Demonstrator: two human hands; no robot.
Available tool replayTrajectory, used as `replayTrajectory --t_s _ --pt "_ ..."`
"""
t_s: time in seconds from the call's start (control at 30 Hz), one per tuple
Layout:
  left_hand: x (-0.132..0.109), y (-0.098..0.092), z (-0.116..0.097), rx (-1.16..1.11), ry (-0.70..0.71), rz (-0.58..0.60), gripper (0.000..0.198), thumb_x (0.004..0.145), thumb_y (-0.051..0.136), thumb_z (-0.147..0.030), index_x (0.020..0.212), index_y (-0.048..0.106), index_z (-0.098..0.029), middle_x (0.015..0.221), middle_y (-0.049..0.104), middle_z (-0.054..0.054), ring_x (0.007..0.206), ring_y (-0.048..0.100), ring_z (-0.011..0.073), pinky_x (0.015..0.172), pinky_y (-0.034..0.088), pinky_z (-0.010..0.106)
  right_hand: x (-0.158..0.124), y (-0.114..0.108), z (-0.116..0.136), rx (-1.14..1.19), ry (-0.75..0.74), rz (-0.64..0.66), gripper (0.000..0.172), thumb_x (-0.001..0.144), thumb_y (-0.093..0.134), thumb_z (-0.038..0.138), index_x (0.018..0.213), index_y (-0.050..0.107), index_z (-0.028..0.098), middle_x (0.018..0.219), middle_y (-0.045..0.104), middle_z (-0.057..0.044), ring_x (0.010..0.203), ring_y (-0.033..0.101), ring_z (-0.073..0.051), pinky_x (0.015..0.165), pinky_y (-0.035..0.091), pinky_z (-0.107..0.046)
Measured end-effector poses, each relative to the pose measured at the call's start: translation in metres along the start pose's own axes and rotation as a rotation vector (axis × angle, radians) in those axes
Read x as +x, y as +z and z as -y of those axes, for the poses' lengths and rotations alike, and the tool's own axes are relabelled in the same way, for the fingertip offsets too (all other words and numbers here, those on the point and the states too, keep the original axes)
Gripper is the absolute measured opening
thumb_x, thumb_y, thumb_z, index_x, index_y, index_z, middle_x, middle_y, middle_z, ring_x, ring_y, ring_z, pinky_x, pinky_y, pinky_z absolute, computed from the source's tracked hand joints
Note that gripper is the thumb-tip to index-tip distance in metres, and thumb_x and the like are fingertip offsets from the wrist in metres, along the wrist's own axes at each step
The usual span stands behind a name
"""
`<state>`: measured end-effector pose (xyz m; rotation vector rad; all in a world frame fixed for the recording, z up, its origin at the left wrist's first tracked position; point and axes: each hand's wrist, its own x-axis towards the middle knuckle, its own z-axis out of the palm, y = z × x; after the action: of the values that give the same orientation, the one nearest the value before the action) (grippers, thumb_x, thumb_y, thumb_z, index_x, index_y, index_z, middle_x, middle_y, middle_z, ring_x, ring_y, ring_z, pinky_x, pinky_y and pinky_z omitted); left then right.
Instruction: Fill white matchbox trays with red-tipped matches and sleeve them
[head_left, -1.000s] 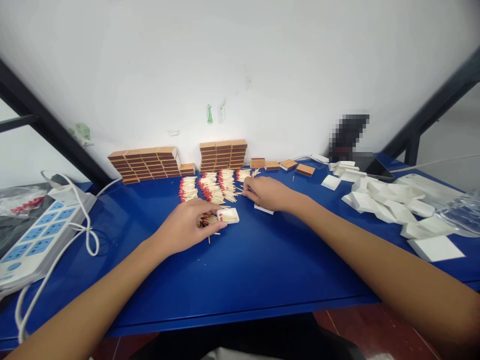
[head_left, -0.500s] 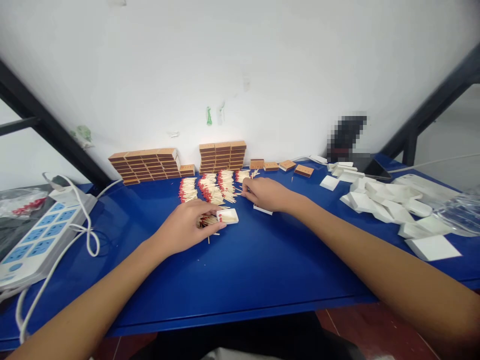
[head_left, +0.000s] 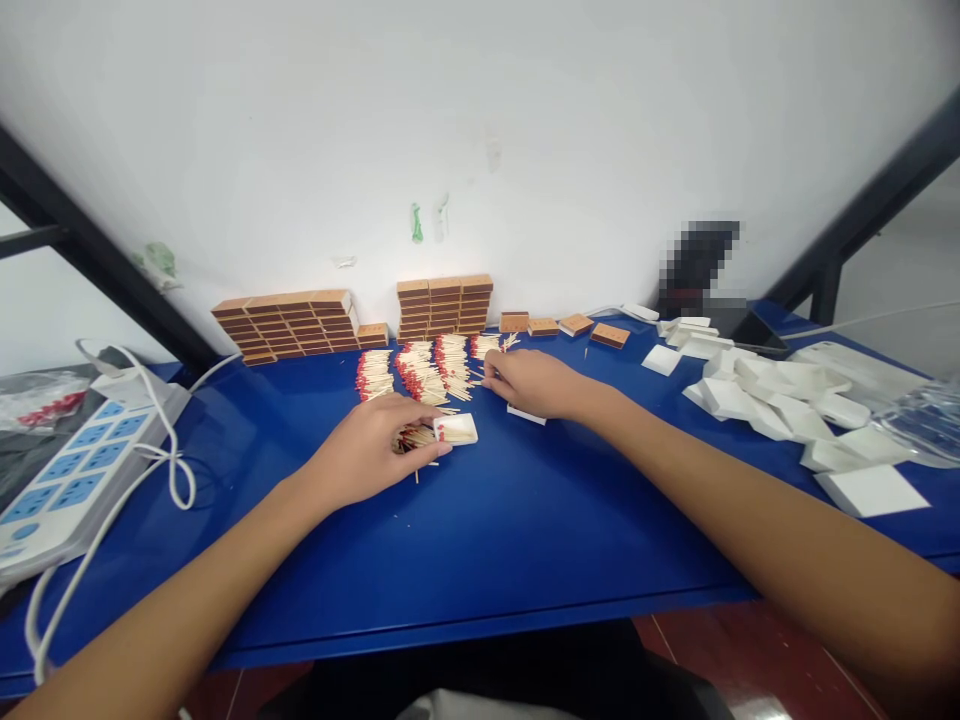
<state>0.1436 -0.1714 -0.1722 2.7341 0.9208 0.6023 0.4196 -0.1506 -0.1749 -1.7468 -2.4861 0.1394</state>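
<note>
My left hand (head_left: 371,445) has thumb and fingers closed on the near end of a small white matchbox tray (head_left: 466,424). A few red-headed matches lie in that tray. More loose matches (head_left: 412,438) show beneath the curled fingers of this hand. Beyond it, matches (head_left: 420,372) lie in several rows, red heads to the left. My right hand (head_left: 536,382) is closed in a pinch at the right-hand rows, its fingertips beside the match ends; what they hold is hidden. Under its palm, a second white tray (head_left: 527,413) is partly covered.
Matchboxes are stacked in a left pile (head_left: 289,325) and a middle pile (head_left: 444,308) by the wall. Several single matchboxes (head_left: 576,325) lie to their right. White trays (head_left: 772,395) are heaped at the right. A power strip (head_left: 82,475) with white cables sits on the left.
The view has shifted slightly. Both hands stay almost where they were, the left on the tray, the right pinching at the rows of matches.
</note>
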Motion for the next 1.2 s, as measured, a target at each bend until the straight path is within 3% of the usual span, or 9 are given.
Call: replayTrajectory --t_s 1.2 --pt "0.0011 -0.0011 -0.0006 -0.011 0.014 0.026 0.036 0.096 0.068 -0.047 0.121 0.074 -0.022 0.102 0.077 0.007 0.093 0.071 0.0231 0.081 0.055 0.036 0.0022 -0.0022 -0.0039 0.032 0.009 0.001 0.015 0.104 0.053 0.029 0.098 0.063 0.019 0.097 0.076 -0.009 0.083 0.066 -0.020 0.064 0.034 -0.029"
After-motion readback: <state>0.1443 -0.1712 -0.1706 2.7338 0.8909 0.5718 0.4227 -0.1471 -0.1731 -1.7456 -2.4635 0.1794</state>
